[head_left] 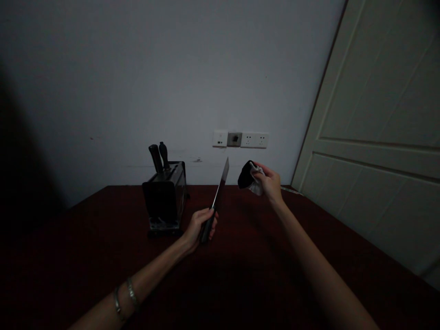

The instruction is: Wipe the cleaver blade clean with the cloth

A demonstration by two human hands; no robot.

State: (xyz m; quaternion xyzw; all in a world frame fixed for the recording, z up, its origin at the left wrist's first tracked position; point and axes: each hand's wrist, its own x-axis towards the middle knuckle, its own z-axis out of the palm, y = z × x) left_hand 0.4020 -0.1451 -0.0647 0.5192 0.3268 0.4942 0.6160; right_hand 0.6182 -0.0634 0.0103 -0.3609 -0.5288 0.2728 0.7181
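Observation:
My left hand (201,224) is wrapped round the black handle of a knife (220,185), whose blade points up and away over the table. To the right of the blade, my right hand (270,181) pinches a crumpled black and white cloth (248,176), held in the air apart from the knife. Left of the knife stands a dark knife block (161,197) with two black-handled tools (160,156) sticking up from its top. Their lower parts are hidden inside the block.
Everything is over a dark red table (233,275) pushed against a pale wall (154,78). Sockets and wall plates (254,140) sit low on the wall. A white panelled door (385,114) rises along the right side. The light is dim.

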